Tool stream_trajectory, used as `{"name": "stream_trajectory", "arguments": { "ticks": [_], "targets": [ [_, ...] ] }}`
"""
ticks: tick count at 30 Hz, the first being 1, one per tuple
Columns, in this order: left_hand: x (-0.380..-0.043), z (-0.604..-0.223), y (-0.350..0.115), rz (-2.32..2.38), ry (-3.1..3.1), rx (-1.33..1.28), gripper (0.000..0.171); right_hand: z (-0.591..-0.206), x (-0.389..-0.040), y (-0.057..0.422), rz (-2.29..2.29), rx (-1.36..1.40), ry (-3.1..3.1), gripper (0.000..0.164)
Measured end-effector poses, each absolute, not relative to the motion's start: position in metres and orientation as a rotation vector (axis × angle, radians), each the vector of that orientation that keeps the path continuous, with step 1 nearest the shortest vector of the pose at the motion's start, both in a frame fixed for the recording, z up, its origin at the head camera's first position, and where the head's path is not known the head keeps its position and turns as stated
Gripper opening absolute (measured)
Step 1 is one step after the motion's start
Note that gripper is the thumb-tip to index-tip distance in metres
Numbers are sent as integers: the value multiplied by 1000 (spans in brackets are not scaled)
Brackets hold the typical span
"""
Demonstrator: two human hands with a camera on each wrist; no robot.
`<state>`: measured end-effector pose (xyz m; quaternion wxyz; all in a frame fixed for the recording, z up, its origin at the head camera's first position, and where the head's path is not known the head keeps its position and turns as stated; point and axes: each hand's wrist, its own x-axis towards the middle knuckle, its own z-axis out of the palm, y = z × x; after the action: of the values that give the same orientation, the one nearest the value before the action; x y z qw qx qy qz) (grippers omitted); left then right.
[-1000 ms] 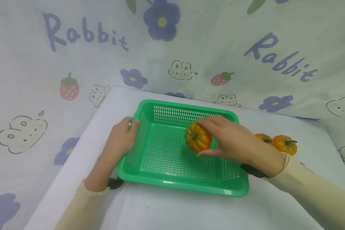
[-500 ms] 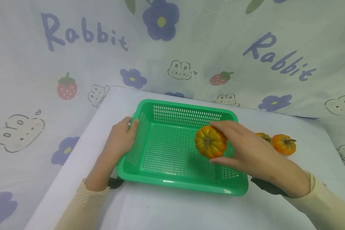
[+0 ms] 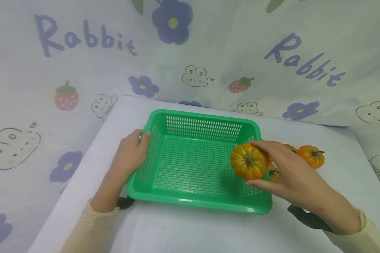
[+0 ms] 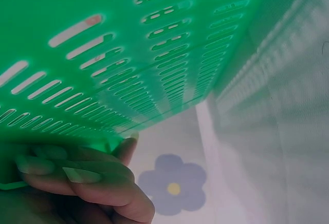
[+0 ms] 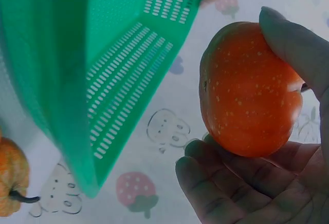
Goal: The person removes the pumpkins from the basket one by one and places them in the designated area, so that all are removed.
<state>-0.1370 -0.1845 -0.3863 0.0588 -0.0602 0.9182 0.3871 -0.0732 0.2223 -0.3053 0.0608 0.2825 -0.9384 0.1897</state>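
My right hand (image 3: 291,172) grips a small orange-and-yellow pumpkin (image 3: 249,161) between thumb and fingers, above the right end of a green plastic basket (image 3: 197,205). In the right wrist view the held pumpkin (image 5: 252,90) shows its smooth orange side, with the thumb on one side and fingers on the other. The left hand (image 3: 130,153) holds the basket's left rim, thumb over the edge. In the left wrist view its curled fingers (image 4: 103,180) lie under the rim beside the slotted wall. No pumpkin shows inside the basket.
Right of the basket, several more pumpkins sit on the white table (image 3: 183,228), one pumpkin (image 3: 311,156) plainly visible and others partly behind my right hand. A printed cloth (image 3: 215,42) with flowers and rabbits hangs behind the table.
My right hand has carried the pumpkin rightward and slightly nearer, from over the basket's middle to its right wall. More pumpkins show behind it. The left hand stays on the rim.
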Motion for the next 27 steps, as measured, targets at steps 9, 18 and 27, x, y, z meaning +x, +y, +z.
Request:
{"name": "stream_trajectory", "arguments": {
  "ticks": [9,18,27],
  "targets": [
    [-138,-388,-185,1157,2785,-176,72,-312,-67,248,626,730,-2800,99],
    [-138,-386,-185,1157,2783,-178,73,-321,-61,274,626,600,-2720,99],
    [-138,-386,-185,1149,2783,-181,72,-332,-63,303,646,431,-2727,90]
  ]
}}
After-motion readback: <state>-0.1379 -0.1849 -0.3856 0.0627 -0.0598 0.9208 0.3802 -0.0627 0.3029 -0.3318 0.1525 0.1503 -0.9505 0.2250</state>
